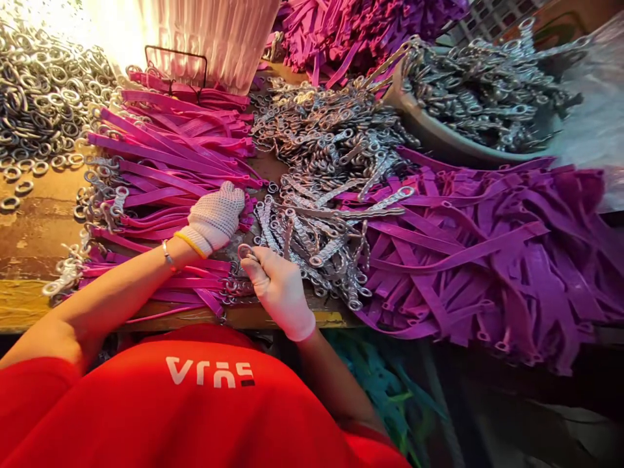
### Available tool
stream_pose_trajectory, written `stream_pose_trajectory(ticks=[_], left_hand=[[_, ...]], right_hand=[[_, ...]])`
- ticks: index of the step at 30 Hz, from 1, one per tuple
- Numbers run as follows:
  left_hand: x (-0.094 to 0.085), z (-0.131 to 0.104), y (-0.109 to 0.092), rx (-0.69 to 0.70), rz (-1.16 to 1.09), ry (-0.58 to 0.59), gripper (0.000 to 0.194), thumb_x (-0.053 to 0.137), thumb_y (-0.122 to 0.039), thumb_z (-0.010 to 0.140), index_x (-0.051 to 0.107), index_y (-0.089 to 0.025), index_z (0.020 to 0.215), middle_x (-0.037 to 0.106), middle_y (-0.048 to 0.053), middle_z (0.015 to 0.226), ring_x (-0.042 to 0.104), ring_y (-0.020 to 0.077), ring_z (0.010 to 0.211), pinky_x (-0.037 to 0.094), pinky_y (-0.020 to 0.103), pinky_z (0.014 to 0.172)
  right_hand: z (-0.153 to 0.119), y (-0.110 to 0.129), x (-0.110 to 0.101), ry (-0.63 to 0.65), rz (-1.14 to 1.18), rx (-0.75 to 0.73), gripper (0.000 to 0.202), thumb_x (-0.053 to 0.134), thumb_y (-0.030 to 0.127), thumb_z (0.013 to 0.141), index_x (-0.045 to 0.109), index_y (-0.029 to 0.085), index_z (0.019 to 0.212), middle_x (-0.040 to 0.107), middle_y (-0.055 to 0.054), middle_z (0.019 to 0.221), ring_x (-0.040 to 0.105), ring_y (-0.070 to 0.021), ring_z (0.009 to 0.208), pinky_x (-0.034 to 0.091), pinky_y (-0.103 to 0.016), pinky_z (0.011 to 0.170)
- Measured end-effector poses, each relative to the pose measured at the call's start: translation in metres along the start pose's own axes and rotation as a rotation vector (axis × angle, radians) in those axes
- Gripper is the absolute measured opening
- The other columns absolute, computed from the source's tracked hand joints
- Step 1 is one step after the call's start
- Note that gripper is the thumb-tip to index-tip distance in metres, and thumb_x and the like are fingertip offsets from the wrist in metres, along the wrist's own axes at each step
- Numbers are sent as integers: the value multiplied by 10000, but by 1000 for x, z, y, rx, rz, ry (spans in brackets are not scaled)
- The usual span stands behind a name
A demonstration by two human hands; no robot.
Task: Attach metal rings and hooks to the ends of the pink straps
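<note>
My left hand, in a dotted white glove, is closed over the right ends of the pink straps; what its fingers hold is hidden. Close to its right, my right hand wears a thin white glove and pinches a metal ring between thumb and forefinger. Silver metal links lie in a loose heap just beyond my right hand. Metal pieces are attached at the left ends of several pink straps.
Loose metal rings cover the back left. A tub heaped with metal links stands at the back right. Purple straps spread over the right side. A wire frame and clear ribbed plastic are behind the pink straps.
</note>
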State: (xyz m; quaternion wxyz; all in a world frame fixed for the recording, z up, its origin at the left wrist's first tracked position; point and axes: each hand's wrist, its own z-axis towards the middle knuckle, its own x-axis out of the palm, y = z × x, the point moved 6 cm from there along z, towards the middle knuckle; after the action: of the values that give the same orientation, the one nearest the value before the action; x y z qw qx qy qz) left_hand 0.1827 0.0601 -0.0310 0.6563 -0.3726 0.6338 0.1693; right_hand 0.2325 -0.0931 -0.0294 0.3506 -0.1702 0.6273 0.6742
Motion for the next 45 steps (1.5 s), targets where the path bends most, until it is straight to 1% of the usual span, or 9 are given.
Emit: stream_pose_trajectory(ticks=[3, 7, 12, 18, 22, 27, 37, 41, 45], left_hand=[[-18, -33, 8, 104, -201, 12, 253, 498, -168, 903, 721, -93, 995, 711, 139, 992, 674, 246, 871, 497, 324, 737], [-27, -87, 27, 121, -716, 234, 279, 553, -335, 926, 750, -151, 997, 725, 34, 803, 596, 147, 655, 449, 246, 602], [-24, -122, 40, 98, -783, 303, 204, 618, -303, 882, 739, -154, 953, 724, 23, 847, 619, 152, 762, 467, 229, 699], [-7, -130, 54, -160, -939, 177, 337, 552, -451, 938, 641, -142, 835, 566, -17, 640, 467, 99, 550, 347, 208, 494], [14, -134, 60, -329, -1182, 186, 343, 588, -502, 914, 601, -165, 850, 501, -44, 569, 395, 82, 441, 269, 208, 396], [19, -136, 59, -355, -1338, 303, 396, 624, -558, 889, 608, -163, 865, 527, -30, 589, 402, 73, 443, 277, 194, 392], [32, -145, 63, -402, -1530, 275, 348, 615, -498, 903, 526, -186, 779, 481, -33, 603, 391, 75, 472, 283, 197, 427], [25, -146, 63, -329, -1384, 233, 392, 550, -520, 933, 507, -184, 735, 469, -31, 581, 383, 86, 474, 289, 217, 450], [4, -140, 64, -93, -935, 84, 320, 529, -429, 963, 607, -160, 809, 596, 0, 695, 497, 118, 625, 363, 231, 588]], right_hand=[[0, 1, 0, 86, -26, -14, 339, 423, 421, 1052, 653, 200, 937, 674, -37, 804, 601, -164, 715, 427, -263, 699], [5, 10, 7, 322, 55, -115, 336, 415, 397, 1061, 628, 196, 897, 641, -6, 781, 558, -137, 695, 384, -240, 677], [15, 29, 25, 539, -27, -290, 267, 480, 302, 1038, 626, 197, 841, 649, 15, 768, 541, -123, 673, 320, -240, 631], [17, 40, 43, 409, -174, -193, 233, 464, 318, 1052, 654, 184, 1040, 722, -64, 999, 644, -173, 906, 409, -255, 767], [14, 35, 46, 329, -214, -24, 248, 469, 329, 1048, 684, 208, 1030, 743, -36, 897, 681, -180, 829, 434, -256, 727], [18, 38, 34, 151, -16, -64, 305, 458, 271, 1037, 619, 206, 1287, 741, -56, 1142, 692, -180, 1008, 498, -276, 906], [18, 57, 44, 245, -327, -163, 236, 480, 222, 1017, 669, 196, 1157, 748, -59, 1031, 687, -189, 911, 457, -272, 797], [16, 58, 50, 243, -460, -197, 242, 477, 220, 1014, 668, 178, 1156, 732, -64, 955, 659, -184, 835, 400, -280, 713], [15, 57, 53, 192, -546, -221, 272, 423, 230, 1032, 669, 163, 1127, 697, -61, 857, 616, -184, 756, 341, -304, 646]])
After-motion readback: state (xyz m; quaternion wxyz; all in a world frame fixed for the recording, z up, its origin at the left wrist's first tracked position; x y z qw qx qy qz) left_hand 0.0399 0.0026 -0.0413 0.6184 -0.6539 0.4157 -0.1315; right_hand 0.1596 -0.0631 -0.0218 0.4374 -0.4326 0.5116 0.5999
